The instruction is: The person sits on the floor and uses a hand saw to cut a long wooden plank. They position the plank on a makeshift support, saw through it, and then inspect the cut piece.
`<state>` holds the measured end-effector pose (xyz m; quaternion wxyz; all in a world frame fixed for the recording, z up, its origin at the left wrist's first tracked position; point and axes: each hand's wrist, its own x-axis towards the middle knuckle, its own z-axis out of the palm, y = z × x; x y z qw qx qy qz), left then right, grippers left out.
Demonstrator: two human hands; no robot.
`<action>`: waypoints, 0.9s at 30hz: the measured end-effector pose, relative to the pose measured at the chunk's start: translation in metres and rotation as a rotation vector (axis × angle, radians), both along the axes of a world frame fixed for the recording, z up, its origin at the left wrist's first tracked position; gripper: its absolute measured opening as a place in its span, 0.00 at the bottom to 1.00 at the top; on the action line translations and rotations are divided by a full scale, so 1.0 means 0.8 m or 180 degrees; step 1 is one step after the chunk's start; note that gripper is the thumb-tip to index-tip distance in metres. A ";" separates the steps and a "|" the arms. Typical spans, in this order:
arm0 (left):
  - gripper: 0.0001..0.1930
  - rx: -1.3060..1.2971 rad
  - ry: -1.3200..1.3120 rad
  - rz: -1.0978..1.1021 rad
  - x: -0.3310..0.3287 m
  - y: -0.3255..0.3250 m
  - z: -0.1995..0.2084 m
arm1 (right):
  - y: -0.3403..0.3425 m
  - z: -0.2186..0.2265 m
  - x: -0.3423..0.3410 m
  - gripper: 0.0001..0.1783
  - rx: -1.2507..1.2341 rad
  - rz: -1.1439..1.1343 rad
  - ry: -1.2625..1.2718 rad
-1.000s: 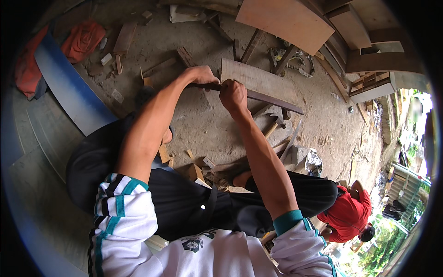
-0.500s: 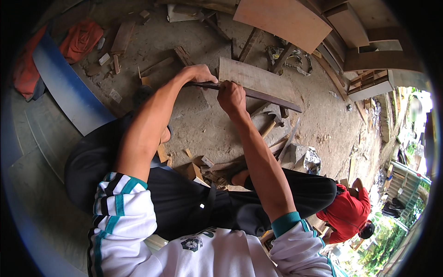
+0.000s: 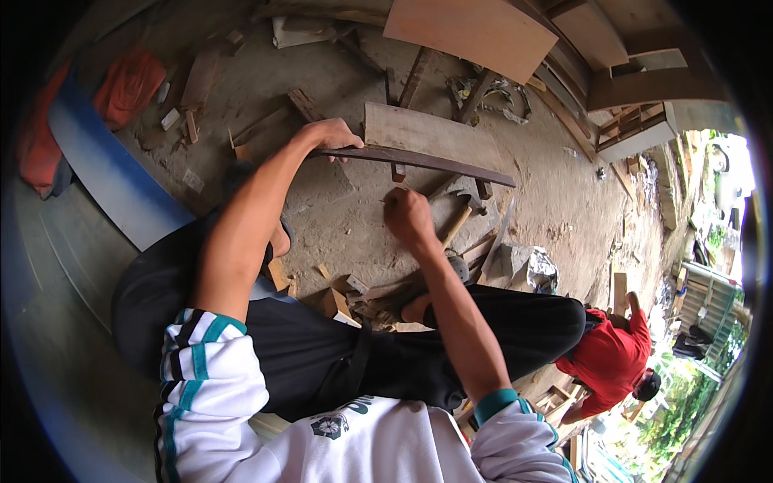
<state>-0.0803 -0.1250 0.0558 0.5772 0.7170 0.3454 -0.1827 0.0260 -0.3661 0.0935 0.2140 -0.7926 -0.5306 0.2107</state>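
Note:
A long dark wooden strip [image 3: 427, 161] lies along the near edge of a pale wooden board [image 3: 435, 133], which rests on short wooden supports. My left hand [image 3: 334, 135] is closed around the strip's left end. My right hand [image 3: 409, 216] hovers below the strip, apart from it, with curled fingers. Whatever it may pinch is too small to make out. Just right of that hand, a hammer [image 3: 459, 225] with a wooden handle lies on the ground near the board's support. Beside it is a thin saw-like blade [image 3: 499, 241].
A reddish-brown panel [image 3: 471, 36] stands at the back, near wooden furniture frames [image 3: 636, 84]. Wood offcuts [image 3: 334, 304] are scattered by my legs. A blue-and-white sheet [image 3: 121, 173] leans at left, near red cloth [image 3: 129, 88]. A person in red [image 3: 608, 354] crouches at right.
My right hand has let go of the strip and dropped toward me. My left hand stays on its left end. The whole view has shifted slightly.

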 end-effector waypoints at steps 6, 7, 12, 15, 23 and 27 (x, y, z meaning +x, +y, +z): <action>0.29 0.1230 -0.0321 0.0003 -0.002 0.008 -0.019 | -0.082 0.096 0.106 0.09 -0.0496 0.0219 -0.0281; 0.31 0.1900 -0.0535 -0.0107 -0.007 0.008 -0.029 | -0.091 0.118 0.117 0.09 -0.0498 0.0177 -0.0330; 0.28 0.2807 -0.0462 0.0083 0.002 -0.014 -0.002 | -0.130 0.181 0.171 0.08 -0.0062 -0.0281 -0.0095; 0.25 0.3103 -0.0608 0.0142 0.010 -0.035 0.055 | -0.138 0.164 0.202 0.08 0.0292 -0.0698 0.0122; 0.21 0.4020 -0.1051 0.0461 0.013 -0.064 0.182 | -0.081 0.192 0.184 0.10 0.1637 -0.0580 -0.0577; 0.20 0.4498 -0.1047 0.0031 0.040 -0.084 0.244 | -0.076 0.197 0.181 0.18 0.1691 -0.0384 -0.0801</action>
